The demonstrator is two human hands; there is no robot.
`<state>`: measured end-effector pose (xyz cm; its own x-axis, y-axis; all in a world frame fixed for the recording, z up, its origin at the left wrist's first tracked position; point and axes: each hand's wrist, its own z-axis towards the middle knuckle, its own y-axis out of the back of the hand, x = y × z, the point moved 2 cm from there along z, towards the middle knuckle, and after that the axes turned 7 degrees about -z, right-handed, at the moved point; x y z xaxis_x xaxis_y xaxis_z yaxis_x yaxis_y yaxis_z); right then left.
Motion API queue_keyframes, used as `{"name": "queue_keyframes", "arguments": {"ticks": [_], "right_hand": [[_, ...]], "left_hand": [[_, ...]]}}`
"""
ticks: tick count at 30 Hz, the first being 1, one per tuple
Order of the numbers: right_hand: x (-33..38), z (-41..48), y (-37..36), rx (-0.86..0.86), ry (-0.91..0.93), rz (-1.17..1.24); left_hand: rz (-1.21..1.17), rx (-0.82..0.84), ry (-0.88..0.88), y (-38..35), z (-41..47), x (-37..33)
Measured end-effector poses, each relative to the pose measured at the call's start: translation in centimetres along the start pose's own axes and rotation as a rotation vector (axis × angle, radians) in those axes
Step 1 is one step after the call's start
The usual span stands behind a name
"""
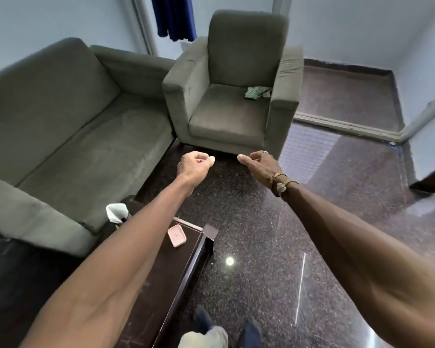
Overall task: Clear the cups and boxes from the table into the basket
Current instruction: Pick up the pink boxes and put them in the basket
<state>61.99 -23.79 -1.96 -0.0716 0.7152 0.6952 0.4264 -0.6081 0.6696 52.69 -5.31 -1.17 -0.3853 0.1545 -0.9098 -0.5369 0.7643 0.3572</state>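
While both your arms reach out over the floor toward the armchair [232, 96] at the upper centre of the frame, neither hand carries anything. Your left hand [194, 164] is curled into a loose fist, thumb tip showing, and your right hand [259, 162] is likewise curled with the thumb poking left — fingers narrow, nothing between them, and the 2 hands near each other but apart.

Look lower left: the dark table [161, 272] runs under your left forearm, and 1 small pink box [176, 235] lies flat near its far corner. Just beyond the table's far end, partly hidden by your arm, something white [116, 212] sticks up; I cannot tell whether it is a cup or part of the basket. No basket shows plainly anywhere.

My read — the job is far from closed: at least the pink box is left on the table, and most of the tabletop sits out of view, so more may wait there.
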Motion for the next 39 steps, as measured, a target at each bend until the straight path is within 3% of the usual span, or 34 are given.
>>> {"name": "queue_keyframes", "arguments": {"ticks": [11,23,29,39], "right_hand": [[4.3,4.4,-13.3,0.256,-0.026,-0.095],[10.3,10.3,-22.3,0.448,0.093,-0.195],[5.3,12.3,-29.8,0.606,0.116,-0.321],[-5.0,13.1,-39.8,0.797,-0.039,-0.468]], "left_hand": [[-0.047,-0.146,0.18,7.6,5.2,9.1],[-0.191,-0.347,0.355,12.9,7.9,15.0],[-0.315,-0.43,0.556,10.0,8.2,22.9],[-0.342,-0.46,0.843,3.9,8.6,36.0]]}}
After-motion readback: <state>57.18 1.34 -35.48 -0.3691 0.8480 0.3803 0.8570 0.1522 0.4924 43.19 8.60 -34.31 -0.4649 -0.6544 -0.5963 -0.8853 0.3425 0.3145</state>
